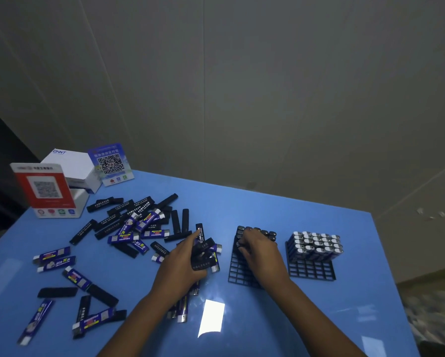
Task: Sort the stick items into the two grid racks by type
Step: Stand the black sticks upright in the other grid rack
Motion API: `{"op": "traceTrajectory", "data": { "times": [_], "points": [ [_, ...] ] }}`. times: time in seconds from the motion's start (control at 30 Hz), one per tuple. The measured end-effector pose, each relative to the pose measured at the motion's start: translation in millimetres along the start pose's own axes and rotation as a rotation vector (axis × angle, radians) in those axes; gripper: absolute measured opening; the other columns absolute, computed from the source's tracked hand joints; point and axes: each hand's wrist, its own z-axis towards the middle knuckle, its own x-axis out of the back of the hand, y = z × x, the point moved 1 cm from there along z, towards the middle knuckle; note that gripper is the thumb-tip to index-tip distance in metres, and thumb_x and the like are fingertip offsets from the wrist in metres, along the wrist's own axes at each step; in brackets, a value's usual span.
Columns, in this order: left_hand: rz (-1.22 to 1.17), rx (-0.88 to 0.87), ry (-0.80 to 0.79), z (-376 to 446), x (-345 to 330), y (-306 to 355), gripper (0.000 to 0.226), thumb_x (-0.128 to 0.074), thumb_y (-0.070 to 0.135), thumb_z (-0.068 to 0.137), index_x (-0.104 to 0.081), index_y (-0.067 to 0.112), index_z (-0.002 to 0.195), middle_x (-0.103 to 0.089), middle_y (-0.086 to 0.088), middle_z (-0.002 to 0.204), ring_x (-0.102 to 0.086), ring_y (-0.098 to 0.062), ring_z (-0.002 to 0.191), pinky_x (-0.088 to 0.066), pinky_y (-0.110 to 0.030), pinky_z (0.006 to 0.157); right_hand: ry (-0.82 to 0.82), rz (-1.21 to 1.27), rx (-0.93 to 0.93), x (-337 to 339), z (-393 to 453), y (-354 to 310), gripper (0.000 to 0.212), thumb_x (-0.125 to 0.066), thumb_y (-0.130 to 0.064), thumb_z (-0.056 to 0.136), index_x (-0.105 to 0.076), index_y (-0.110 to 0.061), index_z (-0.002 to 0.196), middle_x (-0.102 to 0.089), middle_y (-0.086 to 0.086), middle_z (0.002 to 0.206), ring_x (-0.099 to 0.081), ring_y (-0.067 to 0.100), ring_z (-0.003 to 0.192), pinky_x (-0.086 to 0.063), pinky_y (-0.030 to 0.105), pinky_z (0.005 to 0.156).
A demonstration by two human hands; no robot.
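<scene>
Across the left of the blue surface (pixel 242 212) your unsorted pile (pixel 138 222) lies mixed, black sticks among blue ones, within reach for picking. Your left hand (pixel 182 264) is curled round a bundle of black sticks (pixel 203 251), apparently kept as a ready supply. Your right hand (pixel 260 251) rests with bent fingers on the near black rack (pixel 239 271), likely seating a stick; whether it pinches one I cannot tell. Farther right, the second rack (pixel 311 271) carries the silver-capped blue sticks (pixel 315 244), keeping types apart.

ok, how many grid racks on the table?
2. The left rack, with black sticks, sits under the right hand; the right rack, with blue sticks, stands beside it.
</scene>
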Motion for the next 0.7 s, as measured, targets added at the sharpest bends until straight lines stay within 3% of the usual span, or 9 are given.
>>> {"op": "traceTrajectory", "data": {
  "times": [0.17,0.33,0.5,0.57,0.63,0.7],
  "points": [
    [-0.009,-0.007,-0.011,-2.8,0.5,0.5,0.092,-0.075,0.019,0.078,-0.023,0.037,0.152,-0.05,0.008,0.137,-0.05,-0.007,0.113,-0.05,-0.024,0.089,0.015,-0.091,0.011,-2.5,-0.6,2.8,0.009,-0.063,-0.01,0.092,-0.063,-0.015,0.099,-0.062,0.0,0.104,-0.061,0.022,0.09,-0.044,0.029,0.066],
    [-0.007,-0.02,-0.022,-5.5,0.9,3.5,0.092,-0.074,0.018,0.077,-0.023,0.039,0.15,-0.052,0.007,0.135,-0.051,-0.009,0.109,-0.053,-0.027,0.087,-0.004,-0.057,0.009,5.9,-0.2,1.2,0.007,-0.063,-0.017,0.094,-0.067,-0.016,0.1,-0.06,-0.003,0.102,-0.059,0.016,0.091,-0.044,0.026,0.072],
    [0.004,-0.081,-0.035,-4.1,-4.1,13.7,0.092,-0.074,0.02,0.075,-0.024,0.044,0.149,-0.053,0.008,0.136,-0.054,-0.013,0.118,-0.051,-0.027,0.09,-0.008,0.376,-0.149,22.7,-3.4,-7.7,0.003,-0.068,-0.022,0.093,-0.07,-0.023,0.095,-0.067,-0.006,0.094,-0.062,0.008,0.081,-0.048,0.013,0.076],
    [0.019,-0.104,-0.048,-3.9,-7.7,20.6,0.092,-0.074,0.019,0.077,-0.023,0.042,0.15,-0.051,0.01,0.135,-0.051,-0.012,0.121,-0.046,-0.02,0.088,-0.088,0.583,-0.2,27.9,-6.5,-12.7,0.005,-0.069,-0.028,0.093,-0.072,-0.026,0.096,-0.071,-0.003,0.092,-0.066,0.015,0.085,-0.055,0.022,0.081],
    [0.026,-0.123,-0.071,-3.7,-12.5,27.2,0.093,-0.074,0.019,0.077,-0.022,0.041,0.151,-0.053,0.01,0.13,-0.053,-0.009,0.112,-0.047,-0.019,0.084,-0.13,0.684,-0.213,31.2,-11.6,-14.8,0.007,-0.07,-0.032,0.092,-0.073,-0.028,0.097,-0.072,0.0,0.091,-0.069,0.023,0.088,-0.058,0.031,0.085],
    [0.043,-0.139,-0.093,-4.7,-17.7,34.6,0.094,-0.075,0.021,0.077,-0.021,0.041,0.151,-0.055,0.01,0.128,-0.054,-0.007,0.108,-0.05,-0.022,0.084,-0.132,0.724,-0.222,33.9,-16.9,-14.7,0.008,-0.073,-0.032,0.09,-0.073,-0.027,0.096,-0.071,-0.001,0.084,-0.069,0.02,0.083,-0.059,0.033,0.084]
  ]
}}
